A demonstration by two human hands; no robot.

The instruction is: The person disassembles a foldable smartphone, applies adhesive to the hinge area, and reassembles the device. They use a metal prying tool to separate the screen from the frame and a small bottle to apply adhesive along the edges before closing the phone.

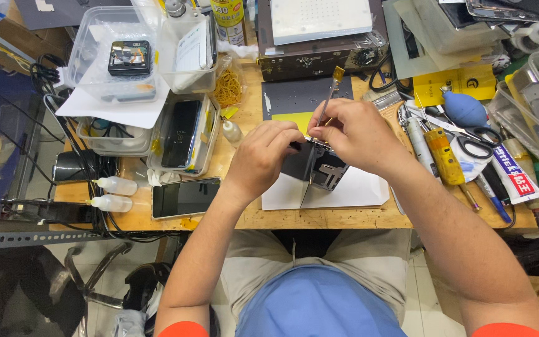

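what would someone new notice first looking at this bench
Mid-bench, the left hand and right hand meet over an opened phone held above white paper, the right pinching a thin flex strip. Another phone lies dark by the front edge, and tools crowd the right side around a blue dust blower.

I have a phone (319,167) opened like a book, its dark screen panel swung up from the frame, standing tilted over white paper (357,190) at the bench's front edge; thin metal tweezers (327,103) slant up from it, a yellow tab at their top
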